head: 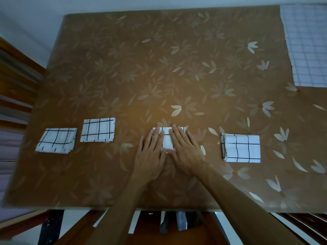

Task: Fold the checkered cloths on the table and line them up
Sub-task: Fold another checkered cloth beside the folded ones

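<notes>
White cloth (pixel 167 141) half hidden under left hand (pixel 150 157), right hand (pixel 186 152)

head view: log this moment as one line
step: flattening fold | left hand: flat on middle cloth | right hand: flat on it | done: left cloth, second cloth, right cloth | waiting: unfolded cloth, far right corner

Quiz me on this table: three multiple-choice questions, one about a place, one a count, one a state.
1. Where is the unfolded cloth? A near left; B far right corner; C near middle.
2. How many folded cloths? A two; B six; C four.
3. The left hand and right hand are: A flat on a cloth; B fists; C lifting a cloth.
Answers: B, it lies spread at the table's far right; C, four in a row; A, straight fingers press one.
</notes>
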Demonstrator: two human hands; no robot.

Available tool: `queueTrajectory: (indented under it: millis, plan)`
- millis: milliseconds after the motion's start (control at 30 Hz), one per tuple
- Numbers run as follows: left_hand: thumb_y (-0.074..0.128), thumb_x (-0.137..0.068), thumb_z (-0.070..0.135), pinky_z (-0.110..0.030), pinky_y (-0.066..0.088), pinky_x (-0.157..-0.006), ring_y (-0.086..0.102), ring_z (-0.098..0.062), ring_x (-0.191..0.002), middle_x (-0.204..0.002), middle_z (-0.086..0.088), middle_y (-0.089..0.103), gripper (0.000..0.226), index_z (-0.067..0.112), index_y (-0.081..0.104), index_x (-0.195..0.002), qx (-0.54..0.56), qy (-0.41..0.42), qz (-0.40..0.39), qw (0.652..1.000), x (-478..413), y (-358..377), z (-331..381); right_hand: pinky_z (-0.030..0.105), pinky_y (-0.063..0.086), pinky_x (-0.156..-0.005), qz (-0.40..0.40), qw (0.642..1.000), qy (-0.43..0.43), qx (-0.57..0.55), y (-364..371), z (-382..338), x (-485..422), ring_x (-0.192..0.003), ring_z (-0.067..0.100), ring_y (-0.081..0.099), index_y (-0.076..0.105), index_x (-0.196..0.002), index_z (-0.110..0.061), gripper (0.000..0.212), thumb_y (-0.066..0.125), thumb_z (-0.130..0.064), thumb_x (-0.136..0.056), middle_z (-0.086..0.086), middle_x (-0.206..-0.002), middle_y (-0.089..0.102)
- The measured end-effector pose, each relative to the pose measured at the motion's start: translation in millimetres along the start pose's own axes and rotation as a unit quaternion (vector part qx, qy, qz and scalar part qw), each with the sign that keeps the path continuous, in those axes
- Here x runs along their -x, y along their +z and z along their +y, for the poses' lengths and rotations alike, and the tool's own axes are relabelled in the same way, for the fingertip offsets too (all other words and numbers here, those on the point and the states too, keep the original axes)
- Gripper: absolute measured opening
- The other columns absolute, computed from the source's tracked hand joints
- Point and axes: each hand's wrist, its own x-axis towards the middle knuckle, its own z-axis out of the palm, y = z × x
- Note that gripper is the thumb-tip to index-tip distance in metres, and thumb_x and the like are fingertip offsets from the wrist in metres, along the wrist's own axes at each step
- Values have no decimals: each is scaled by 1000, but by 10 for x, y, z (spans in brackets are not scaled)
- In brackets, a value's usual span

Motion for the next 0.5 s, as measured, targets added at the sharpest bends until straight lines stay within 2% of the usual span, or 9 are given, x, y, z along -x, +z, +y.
queueTrajectory:
  millis: [67,233,300,400,433,500]
  plan:
    - [24,-102,47,-49,12,-124,1,-18,-154,-168,1,1,65,24,6,-160,-3,-22,-15,1000,29,-17,-18,44,11,-123,-5,1000,28,6,0,16,48,-152,21,7,14,-157,-10,69,18,-53,-102,6,-165,9]
    - [16,-100,52,-53,-4,-120,-9,-20,-154,-166,3,-12,67,27,-4,-159,-11,-55,-78,995,27,-143,33,45,5,-119,-31,998,58,14,-62,36,174,-151,22,8,11,-156,-11,68,5,-49,-100,6,-163,8]
    - [22,-101,49,-53,1,-121,-6,-22,-154,-167,1,-10,67,24,-1,-159,-12,-50,-88,995,17,-241,69,45,6,-119,-30,997,72,4,-114,-32,150,-151,24,10,14,-155,-9,67,8,-46,-100,9,-164,10]
    - [29,-104,41,-47,12,-123,-2,-24,-154,-167,-3,-9,64,21,4,-159,24,-45,-124,991,32,-470,59,40,-5,-120,-84,994,63,-23,-334,-83,156,-152,24,-7,1,-157,-11,66,25,-41,-104,9,-165,-9]
    - [31,-104,40,-45,15,-123,0,-23,-154,-167,-3,-10,64,21,5,-159,38,-50,-129,990,35,-550,37,39,-5,-121,-85,994,59,-32,-423,-91,181,-152,24,-7,2,-157,-12,67,31,-40,-104,8,-165,-10]
    - [37,-104,39,-45,20,-122,8,-24,-153,-168,-3,0,63,24,10,-159,84,-59,-116,988,17,-760,6,37,7,-121,-66,991,70,-90,-623,-105,231,-151,25,10,19,-156,-15,60,39,-34,-102,8,-165,5]
